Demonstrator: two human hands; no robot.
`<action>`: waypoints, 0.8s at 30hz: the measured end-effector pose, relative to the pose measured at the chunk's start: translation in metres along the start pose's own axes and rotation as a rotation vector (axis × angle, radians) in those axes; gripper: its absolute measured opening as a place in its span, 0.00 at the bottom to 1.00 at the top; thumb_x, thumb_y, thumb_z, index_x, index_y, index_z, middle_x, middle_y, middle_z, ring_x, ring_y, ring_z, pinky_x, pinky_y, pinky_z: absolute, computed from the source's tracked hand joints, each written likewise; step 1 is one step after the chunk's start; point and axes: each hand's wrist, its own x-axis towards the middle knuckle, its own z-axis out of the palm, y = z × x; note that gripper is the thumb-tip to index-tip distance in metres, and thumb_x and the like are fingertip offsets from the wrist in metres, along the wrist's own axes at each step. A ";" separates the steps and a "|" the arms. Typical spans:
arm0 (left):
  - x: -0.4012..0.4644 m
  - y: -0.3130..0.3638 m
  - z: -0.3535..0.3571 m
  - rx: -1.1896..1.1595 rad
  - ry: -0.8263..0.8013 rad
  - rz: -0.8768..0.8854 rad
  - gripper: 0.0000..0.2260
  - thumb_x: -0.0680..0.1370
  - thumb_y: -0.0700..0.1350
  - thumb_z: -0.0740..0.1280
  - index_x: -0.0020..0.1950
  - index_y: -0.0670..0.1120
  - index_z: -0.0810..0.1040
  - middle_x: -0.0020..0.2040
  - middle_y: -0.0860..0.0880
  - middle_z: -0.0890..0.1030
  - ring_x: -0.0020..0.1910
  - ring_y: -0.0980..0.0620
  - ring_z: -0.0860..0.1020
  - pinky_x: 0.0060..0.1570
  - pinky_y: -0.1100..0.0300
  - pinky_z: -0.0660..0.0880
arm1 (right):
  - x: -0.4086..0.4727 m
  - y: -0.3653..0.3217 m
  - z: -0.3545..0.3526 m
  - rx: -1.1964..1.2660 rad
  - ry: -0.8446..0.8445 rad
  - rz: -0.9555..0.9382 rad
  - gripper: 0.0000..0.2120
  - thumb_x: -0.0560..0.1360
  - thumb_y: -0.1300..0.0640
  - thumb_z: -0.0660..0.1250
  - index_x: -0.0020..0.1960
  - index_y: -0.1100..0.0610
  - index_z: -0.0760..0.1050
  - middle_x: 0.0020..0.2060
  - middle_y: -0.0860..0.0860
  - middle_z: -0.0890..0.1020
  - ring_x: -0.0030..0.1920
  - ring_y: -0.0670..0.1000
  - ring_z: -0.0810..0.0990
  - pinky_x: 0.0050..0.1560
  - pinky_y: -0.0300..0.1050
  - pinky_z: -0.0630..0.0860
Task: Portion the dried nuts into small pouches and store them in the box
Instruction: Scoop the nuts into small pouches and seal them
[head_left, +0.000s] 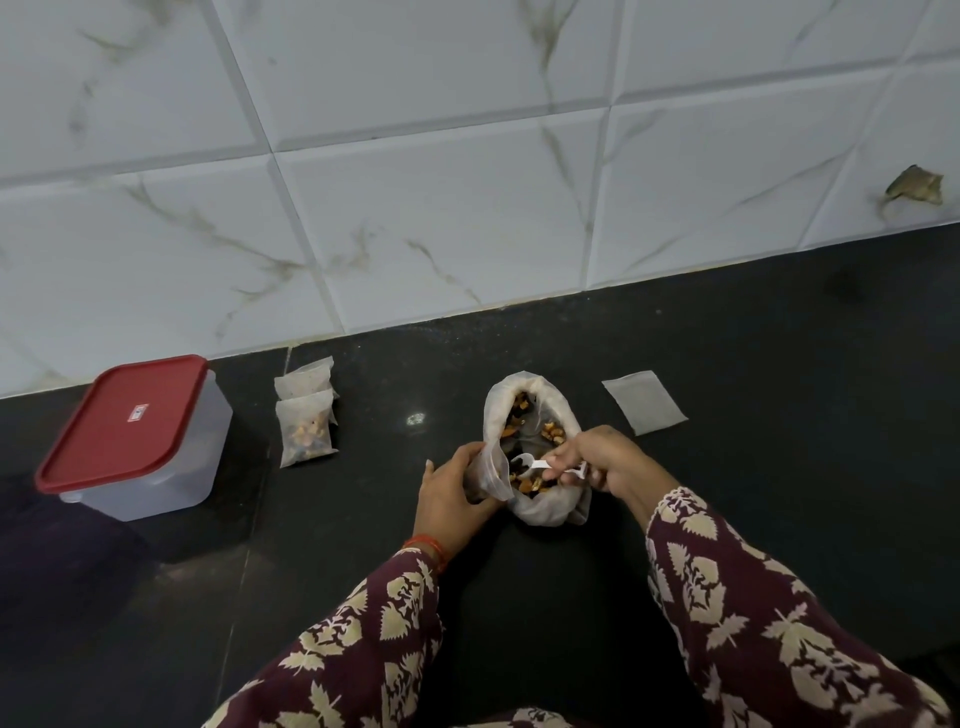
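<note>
We look down on a polished black stone counter (727, 389) that meets a wall of large white, grey-veined marble-look tiles (415, 182); a chipped hole (914, 188) breaks the tile at two o'clock.

At the centre lies the big translucent plastic bag of mixed dried nuts (530, 441), mouth open toward us. Our left hand (452, 499), fingers curled, holds a small clear zip pouch (491, 470) upright against the bag's left rim. Our right hand (608, 460) pinches the handle of a small white plastic spoon (540, 466), whose bowl sits over the nuts just beside the pouch's mouth. Both sleeves (753, 623) are maroon with a cream leaf print, and a red thread band (428, 545) circles the left wrist.

At ten o'clock from the bag, two filled small pouches (306, 415) lie touching, one partly over the other. Further out at nine o'clock stands the clear rectangular plastic box (150, 467), its red lid (124, 421) closed. At one o'clock an empty flat pouch (644, 401) lies alone.
</note>
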 end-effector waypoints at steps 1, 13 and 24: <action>0.000 0.000 0.000 -0.001 0.000 -0.001 0.27 0.69 0.51 0.75 0.64 0.55 0.70 0.52 0.63 0.75 0.53 0.64 0.72 0.75 0.48 0.46 | 0.004 0.002 0.000 0.027 -0.001 0.019 0.06 0.73 0.67 0.67 0.48 0.62 0.81 0.34 0.54 0.85 0.21 0.43 0.76 0.16 0.31 0.60; 0.000 0.003 -0.003 -0.088 -0.018 -0.013 0.25 0.68 0.51 0.76 0.60 0.61 0.69 0.49 0.66 0.77 0.50 0.74 0.70 0.72 0.44 0.56 | 0.013 0.016 0.004 0.223 -0.008 0.004 0.05 0.74 0.65 0.67 0.47 0.59 0.81 0.36 0.53 0.85 0.27 0.43 0.76 0.17 0.31 0.61; 0.000 0.008 -0.009 -0.234 -0.024 -0.054 0.27 0.65 0.60 0.75 0.60 0.60 0.72 0.52 0.65 0.77 0.55 0.66 0.74 0.68 0.43 0.65 | -0.010 0.015 -0.003 0.299 0.065 -0.152 0.07 0.73 0.66 0.68 0.45 0.56 0.81 0.40 0.53 0.85 0.31 0.44 0.77 0.22 0.31 0.62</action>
